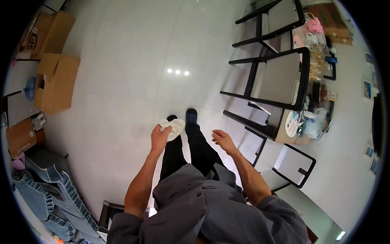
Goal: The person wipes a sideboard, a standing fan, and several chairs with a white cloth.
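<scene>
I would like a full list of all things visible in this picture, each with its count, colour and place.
cloth: one, white, crumpled in the left hand
boxes: at least two, brown cardboard, far left on the floor
chairs: several, black frames with grey seats, at right by the table
table: one, light wood edge, far right, crowded with jars and packets too small to tell apart
blue covers: a heap, lower left
floor: white glossy tiles, centre
shoes: two, dark, on the floor at centre
left hand: gripping the cloth
right hand: open, holding nothing, near a chair
</scene>
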`<state>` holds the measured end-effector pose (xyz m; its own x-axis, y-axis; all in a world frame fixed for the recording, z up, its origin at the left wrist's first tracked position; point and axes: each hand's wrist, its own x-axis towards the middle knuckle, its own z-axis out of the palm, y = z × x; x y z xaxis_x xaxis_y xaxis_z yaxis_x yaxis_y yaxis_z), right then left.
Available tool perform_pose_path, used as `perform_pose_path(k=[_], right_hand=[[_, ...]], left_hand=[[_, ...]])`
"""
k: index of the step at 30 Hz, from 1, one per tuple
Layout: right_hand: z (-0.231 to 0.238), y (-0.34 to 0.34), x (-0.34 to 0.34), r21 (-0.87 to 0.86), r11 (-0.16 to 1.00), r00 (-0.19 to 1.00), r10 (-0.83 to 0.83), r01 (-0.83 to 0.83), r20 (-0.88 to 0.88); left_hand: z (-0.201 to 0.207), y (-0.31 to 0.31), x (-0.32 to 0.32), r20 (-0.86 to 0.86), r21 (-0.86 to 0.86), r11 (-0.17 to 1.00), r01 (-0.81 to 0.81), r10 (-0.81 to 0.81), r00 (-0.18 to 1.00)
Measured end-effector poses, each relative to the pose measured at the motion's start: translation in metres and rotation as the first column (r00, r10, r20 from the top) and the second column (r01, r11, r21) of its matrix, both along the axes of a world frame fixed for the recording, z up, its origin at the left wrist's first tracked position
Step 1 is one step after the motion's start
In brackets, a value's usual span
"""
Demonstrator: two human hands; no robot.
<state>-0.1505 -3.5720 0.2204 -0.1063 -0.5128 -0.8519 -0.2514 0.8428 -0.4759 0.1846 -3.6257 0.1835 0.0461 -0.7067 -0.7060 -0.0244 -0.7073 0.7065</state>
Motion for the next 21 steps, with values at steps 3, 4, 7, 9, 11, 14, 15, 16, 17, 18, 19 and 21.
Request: perform_pose_path(k=[3, 4, 7, 9, 11, 14, 15, 16, 17, 18, 19, 21], right_hand=[[-0.023, 0.013, -0.044, 0.040, 0.995, 0.985, -0.089, 0.096, -0.151], [-0.030, 0.022, -0.056, 0.068, 0.990, 0.980, -0.109, 0.122, -0.164], [-0.053, 0.054, -0.070, 0.196, 0.975, 0.979, -0.069, 0.107, -0.189], [-0.070, 0.067, -0.061, 0.326, 0.936, 0.976, -0.067, 0.133, -0.206], [-0.086, 0.063, -0.041, 0.418, 0.904, 0.995, -0.055, 0.085, -0.084], [-0.098, 0.000, -0.010, 0.136, 0.989, 0.997, 0.048, -0.056, 0.059], [-0.092, -0.027, 0.001, 0.072, 0.997, 0.996, -0.009, 0.003, 0.086], [-0.081, -0.054, 0.019, 0.103, 0.993, 0.993, -0.068, 0.059, 0.091], [-0.080, -0.093, 0.037, 0.209, 0.966, 0.987, -0.158, 0.149, 0.025], [-0.071, -0.133, 0.045, 0.158, 0.979, 0.990, -0.134, 0.126, 0.039], [-0.058, -0.168, 0.054, 0.160, 0.980, 0.990, -0.127, 0.117, 0.057], [-0.033, -0.231, 0.069, 0.090, 0.983, 0.980, -0.171, 0.163, 0.097]], left_hand=[[0.017, -0.049, 0.031, -0.005, 0.074, 0.996, -0.058, 0.058, 0.998], [0.022, -0.065, 0.038, -0.034, 0.042, 0.997, -0.057, 0.058, 0.998], [0.026, -0.120, 0.051, 0.024, -0.033, 0.999, -0.043, 0.044, 0.999], [0.021, -0.161, 0.055, -0.011, -0.005, 1.000, -0.013, 0.013, 1.000], [0.012, -0.209, 0.059, -0.038, 0.002, 1.000, 0.026, -0.026, 0.999], [0.005, -0.277, 0.055, -0.062, 0.026, 0.998, 0.057, -0.055, 0.997], [0.003, -0.300, 0.055, -0.074, -0.005, 0.991, 0.133, -0.133, 0.988], [0.007, -0.314, 0.058, -0.096, 0.010, 0.981, 0.194, -0.192, 0.977], [0.010, -0.328, 0.059, -0.131, 0.015, 0.973, 0.231, -0.227, 0.965], [0.011, -0.342, 0.056, -0.027, -0.038, 0.953, 0.302, -0.303, 0.953], [0.011, -0.360, 0.057, -0.003, -0.020, 0.943, 0.333, -0.333, 0.943], [0.011, -0.388, 0.062, 0.003, 0.035, 0.918, 0.394, -0.395, 0.919]])
